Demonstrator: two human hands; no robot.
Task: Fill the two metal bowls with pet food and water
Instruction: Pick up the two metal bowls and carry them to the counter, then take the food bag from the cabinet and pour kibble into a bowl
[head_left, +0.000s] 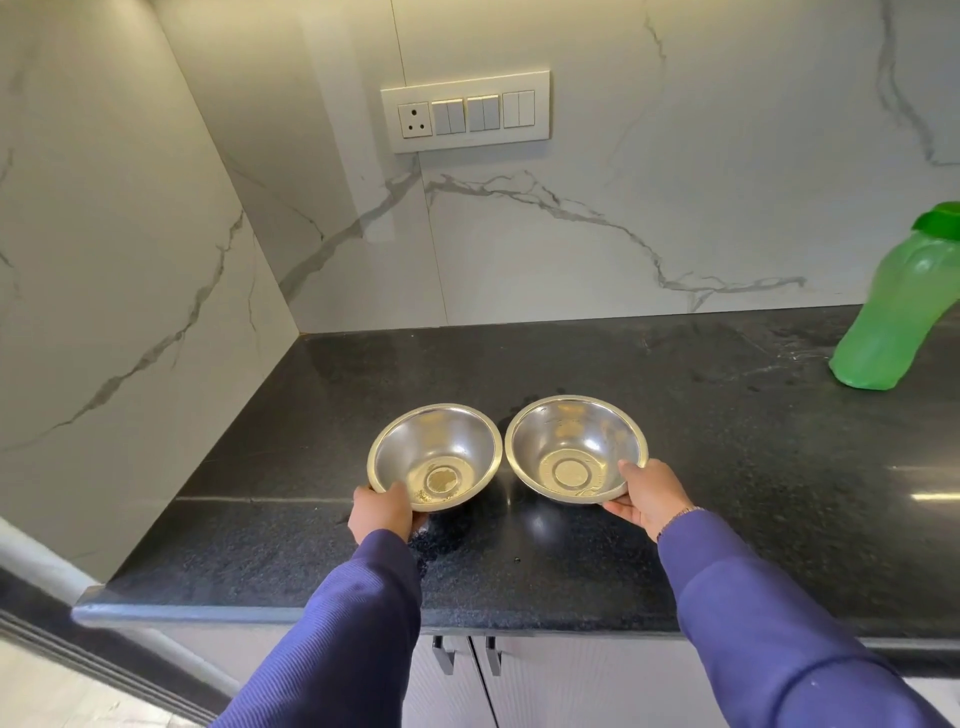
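While both sleeves reached over the black bench (727, 415), the left hand (382, 512) gripped the left bowl (435, 456) by its near rim; the right hand (652, 496) gripped the right bowl (575, 447); a green bottle (898, 306) stood far right.

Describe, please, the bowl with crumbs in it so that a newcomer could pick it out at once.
On the black countertop under the wall switch panel, two metal bowls sit side by side. The one meant is the left bowl, gripped at its near rim by the left hand. Unlike the right bowl, it has yellowish crumbs on its bottom.
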